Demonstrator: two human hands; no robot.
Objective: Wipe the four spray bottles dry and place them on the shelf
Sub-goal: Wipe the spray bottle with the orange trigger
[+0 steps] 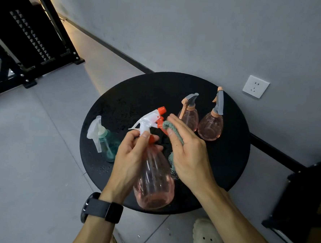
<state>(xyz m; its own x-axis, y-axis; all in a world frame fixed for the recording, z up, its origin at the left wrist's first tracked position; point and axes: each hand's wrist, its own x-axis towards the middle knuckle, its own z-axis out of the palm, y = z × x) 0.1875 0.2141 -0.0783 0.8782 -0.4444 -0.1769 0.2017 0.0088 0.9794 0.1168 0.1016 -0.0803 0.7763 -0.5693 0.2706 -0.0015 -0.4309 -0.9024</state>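
One tall clear pink plastic spray bottle (153, 179) gripped at neck by left hand (131, 157). Right hand (188, 153) pinches grey-green cloth (171, 130) against trigger. Risk: wet plastic slipping, toppling bottles on round black table (138, 93).

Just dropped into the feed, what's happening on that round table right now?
A person is drying spray bottles. The left hand holds the tall pink bottle by its neck over the black round table, while the right hand rubs a green cloth against its orange-and-white trigger head. The teal bottle and two small pink bottles stand on the table, none shelved yet.
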